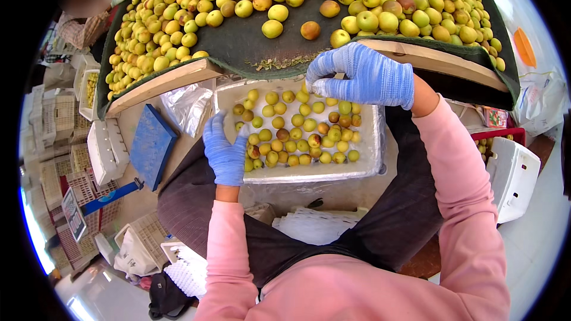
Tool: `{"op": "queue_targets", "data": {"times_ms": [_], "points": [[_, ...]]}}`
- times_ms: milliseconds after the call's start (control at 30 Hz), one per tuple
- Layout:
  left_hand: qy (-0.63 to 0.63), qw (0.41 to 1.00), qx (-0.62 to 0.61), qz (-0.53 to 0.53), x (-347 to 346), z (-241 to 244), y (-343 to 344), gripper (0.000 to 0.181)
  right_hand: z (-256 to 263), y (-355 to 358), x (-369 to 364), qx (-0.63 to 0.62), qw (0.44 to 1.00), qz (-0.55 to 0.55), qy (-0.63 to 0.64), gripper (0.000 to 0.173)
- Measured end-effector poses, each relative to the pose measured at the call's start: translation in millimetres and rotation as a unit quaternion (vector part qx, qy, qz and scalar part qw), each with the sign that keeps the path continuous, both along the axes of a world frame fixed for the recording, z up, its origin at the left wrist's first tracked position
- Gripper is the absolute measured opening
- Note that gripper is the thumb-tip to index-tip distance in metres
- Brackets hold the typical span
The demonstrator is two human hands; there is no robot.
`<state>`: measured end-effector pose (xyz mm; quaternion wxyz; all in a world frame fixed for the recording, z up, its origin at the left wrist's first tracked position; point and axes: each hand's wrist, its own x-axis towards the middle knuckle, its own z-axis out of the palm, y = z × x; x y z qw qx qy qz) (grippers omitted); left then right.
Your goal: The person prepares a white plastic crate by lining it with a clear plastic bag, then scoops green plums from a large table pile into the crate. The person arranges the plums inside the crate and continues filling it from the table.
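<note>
Both my hands wear blue-and-white knit gloves. My left hand [225, 148] is at the left wall of a white foam box [308, 177], fingers spread, nothing seen in it. Round yellow-green fruits, some with brown patches [314, 140], lie scattered on the box's floor. My right hand [360, 75] is above the box's far right part, beside the table's wooden edge, its fingers curled towards the thumb; whether it holds anything is hidden. Beyond the box, many similar fruits [366, 21] are heaped on a table lined with dark green cloth [250, 44].
Wooden boards [437, 59] edge the table. A blue panel [153, 147] and a white foam box [105, 154] stand at left, near stacked plastic crates [62, 111]. Another white foam box [513, 178] is at right. A person [82, 29] is at the upper left.
</note>
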<state>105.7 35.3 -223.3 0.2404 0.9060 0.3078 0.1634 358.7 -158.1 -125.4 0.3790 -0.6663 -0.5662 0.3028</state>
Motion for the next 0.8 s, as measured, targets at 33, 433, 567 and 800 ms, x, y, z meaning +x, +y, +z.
{"op": "queue_targets", "data": {"times_ms": [33, 433, 567, 800], "points": [[0.053, 0.984, 0.147, 0.081, -11.5, -19.1, 6.7, 0.058, 2.6, -1.5, 0.7, -0.007, 1.0, -0.001, 0.006, 0.022], [0.264, 0.954, -0.02, 0.141, -10.9, -67.4, 67.9, 0.047, 15.7, 2.7, 9.0, -0.011, 1.0, -0.023, 0.009, 0.021], [0.225, 0.966, 0.009, 0.123, -8.7, -58.1, 68.4, 0.046, 12.7, 10.0, 13.8, 0.061, 0.997, -0.047, 0.016, 0.018], [-0.139, 0.981, 0.117, -0.066, 75.6, 108.2, 47.2, 0.023, 26.4, 54.3, 83.7, 0.088, 0.971, -0.216, -0.057, 0.026]]}}
